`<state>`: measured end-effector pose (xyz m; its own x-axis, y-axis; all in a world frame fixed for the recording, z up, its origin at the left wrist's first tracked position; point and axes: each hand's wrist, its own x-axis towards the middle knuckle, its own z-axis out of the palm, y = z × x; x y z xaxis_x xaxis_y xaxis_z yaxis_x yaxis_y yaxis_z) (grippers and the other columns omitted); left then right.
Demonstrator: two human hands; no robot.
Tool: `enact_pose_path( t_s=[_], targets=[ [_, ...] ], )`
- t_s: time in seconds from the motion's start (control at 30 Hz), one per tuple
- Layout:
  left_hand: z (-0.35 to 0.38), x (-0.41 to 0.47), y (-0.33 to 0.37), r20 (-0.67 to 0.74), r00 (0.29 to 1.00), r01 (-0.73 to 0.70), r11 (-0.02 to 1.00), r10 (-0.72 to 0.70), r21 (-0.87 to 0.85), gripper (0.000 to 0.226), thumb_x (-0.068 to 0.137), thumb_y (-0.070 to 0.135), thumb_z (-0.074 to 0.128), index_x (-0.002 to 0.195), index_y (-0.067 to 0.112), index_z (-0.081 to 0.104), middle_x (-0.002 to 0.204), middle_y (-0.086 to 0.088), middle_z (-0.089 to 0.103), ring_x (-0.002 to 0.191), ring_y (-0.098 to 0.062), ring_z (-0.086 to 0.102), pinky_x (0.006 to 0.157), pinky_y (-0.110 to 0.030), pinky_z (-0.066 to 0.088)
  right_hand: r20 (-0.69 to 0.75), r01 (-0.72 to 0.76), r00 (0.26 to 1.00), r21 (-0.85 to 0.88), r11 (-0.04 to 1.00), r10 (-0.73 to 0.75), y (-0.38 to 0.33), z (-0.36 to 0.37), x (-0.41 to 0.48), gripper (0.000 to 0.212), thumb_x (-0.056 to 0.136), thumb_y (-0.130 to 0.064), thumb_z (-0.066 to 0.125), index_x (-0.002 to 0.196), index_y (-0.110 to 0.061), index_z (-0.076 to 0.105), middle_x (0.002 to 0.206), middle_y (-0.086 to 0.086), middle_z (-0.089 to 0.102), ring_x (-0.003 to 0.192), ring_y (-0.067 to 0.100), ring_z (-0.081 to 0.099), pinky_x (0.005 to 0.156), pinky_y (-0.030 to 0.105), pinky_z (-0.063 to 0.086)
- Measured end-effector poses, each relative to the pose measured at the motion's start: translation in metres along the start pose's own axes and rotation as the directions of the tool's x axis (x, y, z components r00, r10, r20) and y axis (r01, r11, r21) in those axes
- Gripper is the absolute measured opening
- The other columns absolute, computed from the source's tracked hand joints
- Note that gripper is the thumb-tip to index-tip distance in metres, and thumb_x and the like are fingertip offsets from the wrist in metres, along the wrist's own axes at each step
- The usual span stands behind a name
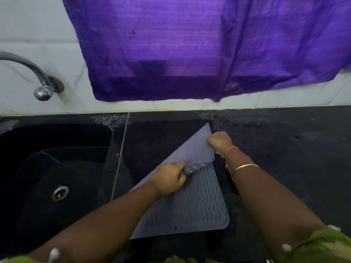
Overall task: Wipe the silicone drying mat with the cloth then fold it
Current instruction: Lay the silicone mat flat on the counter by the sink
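Beside the sink, on the dark surface, the grey silicone drying mat is lying partly folded. The left hand and right hand are gripping its turned-over flap, fingers curled tight on the edge. It is looking light, floppy and grippy, likely handling best held at edges or corners.

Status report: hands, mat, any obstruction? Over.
Left hand grips turned-over flap of mat, right hand grips flap's right edge. Mat partly folded, near half flat on counter. Nothing seen blocking the fold.
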<state>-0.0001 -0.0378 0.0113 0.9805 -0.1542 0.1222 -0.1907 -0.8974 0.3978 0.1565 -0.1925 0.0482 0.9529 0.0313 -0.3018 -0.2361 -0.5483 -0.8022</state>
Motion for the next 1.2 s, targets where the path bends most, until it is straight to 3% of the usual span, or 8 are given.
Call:
enact_pose_path(
  t_s=[0.1, 0.23, 0.33, 0.57, 0.9, 1.0, 1.1, 1.2],
  targets=[
    [-0.022, 0.004, -0.011, -0.227, 0.953, 0.157, 0.968, -0.2, -0.194, 0.011, 0.088, 0.018, 0.054, 0.085, 0.009, 0.049, 0.071, -0.014, 0.064, 0.064, -0.033, 0.062, 0.055, -0.036, 0.045, 0.028, -0.003, 1.0, 0.128, 0.992, 0.0, -0.022, 0.009, 0.009, 0.006, 0.077, 0.001, 0.056, 0.077, -0.002, 0.061, 0.077, 0.017, 0.058, 0.067, 0.029, 0.061, 0.069, 0.041, 0.056],
    [-0.05, 0.011, -0.042, -0.354, 0.826, 0.3, 0.874, -0.438, -0.382, 0.007, 0.086, 0.017, 0.056, 0.084, 0.01, 0.056, 0.064, -0.01, 0.059, 0.061, -0.031, 0.059, 0.056, -0.037, 0.046, 0.057, 0.012, 0.998, 0.254, 0.967, -0.027, -0.052, 0.03, 0.021, 0.011, 0.079, 0.002, 0.057, 0.069, -0.004, 0.058, 0.067, 0.016, 0.058, 0.051, 0.02, 0.056, 0.058, 0.032, 0.055],
    [-0.064, 0.013, -0.076, -0.361, 0.788, 0.354, 0.847, -0.499, -0.398, 0.005, 0.088, 0.02, 0.056, 0.086, 0.017, 0.059, 0.067, -0.004, 0.061, 0.061, -0.022, 0.058, 0.057, -0.03, 0.041, 0.103, -0.016, 0.994, 0.355, 0.935, -0.022, -0.07, 0.051, 0.03, 0.013, 0.085, -0.004, 0.057, 0.073, -0.005, 0.057, 0.065, 0.013, 0.057, 0.053, 0.019, 0.056, 0.044, 0.025, 0.051],
    [-0.059, 0.025, -0.144, -0.198, 0.735, 0.538, 0.736, -0.648, -0.41, 0.014, 0.092, 0.015, 0.058, 0.101, 0.006, 0.063, 0.094, -0.011, 0.068, 0.082, -0.019, 0.06, 0.071, -0.027, 0.048, 0.255, -0.014, 0.966, 0.255, 0.967, -0.053, -0.089, 0.105, 0.059, 0.021, 0.092, -0.008, 0.05, 0.11, 0.001, 0.055, 0.076, 0.01, 0.057, 0.065, 0.018, 0.059, 0.054, 0.027, 0.052],
    [-0.03, 0.026, -0.177, -0.144, 0.703, 0.625, 0.702, -0.696, -0.341, 0.023, 0.088, 0.004, 0.056, 0.111, 0.007, 0.062, 0.106, -0.008, 0.065, 0.092, -0.019, 0.06, 0.077, -0.03, 0.051, 0.262, 0.158, 0.958, -0.132, 0.978, -0.119, -0.065, 0.153, 0.083, 0.028, 0.094, -0.024, 0.041, 0.103, -0.008, 0.062, 0.107, 0.016, 0.064, 0.103, 0.033, 0.059, 0.09, 0.04, 0.046],
    [-0.026, 0.027, -0.174, -0.2, 0.741, 0.606, 0.766, -0.641, -0.213, 0.027, 0.089, 0.0, 0.051, 0.113, 0.007, 0.061, 0.116, -0.01, 0.055, 0.103, -0.023, 0.054, 0.08, -0.031, 0.045, 0.277, 0.232, 0.946, -0.221, 0.947, -0.167, -0.062, 0.153, 0.08, 0.043, 0.094, -0.019, 0.041, 0.137, -0.019, 0.043, 0.138, 0.009, 0.049, 0.115, 0.025, 0.053, 0.093, 0.033, 0.039],
    [-0.029, 0.027, -0.171, -0.183, 0.788, 0.576, 0.809, -0.588, -0.119, 0.031, 0.089, -0.001, 0.049, 0.117, 0.005, 0.06, 0.121, -0.011, 0.052, 0.109, -0.027, 0.051, 0.086, -0.035, 0.046, 0.289, 0.224, 0.941, -0.132, 0.966, -0.179, -0.06, 0.146, 0.071, 0.055, 0.094, -0.014, 0.043, 0.146, -0.021, 0.027, 0.112, 0.01, 0.06, 0.078, 0.015, 0.058, 0.068, 0.026, 0.046],
    [-0.034, 0.025, -0.163, -0.164, 0.806, 0.564, 0.822, -0.569, -0.082, 0.032, 0.091, 0.001, 0.048, 0.121, 0.004, 0.059, 0.123, -0.011, 0.052, 0.112, -0.027, 0.05, 0.09, -0.035, 0.046, 0.241, 0.36, 0.923, -0.27, 0.893, -0.299, -0.05, 0.131, 0.052, 0.051, 0.093, -0.014, 0.046, 0.143, -0.016, 0.032, 0.121, 0.016, 0.056, 0.103, 0.028, 0.058, 0.09, 0.039, 0.049]
  ],
)
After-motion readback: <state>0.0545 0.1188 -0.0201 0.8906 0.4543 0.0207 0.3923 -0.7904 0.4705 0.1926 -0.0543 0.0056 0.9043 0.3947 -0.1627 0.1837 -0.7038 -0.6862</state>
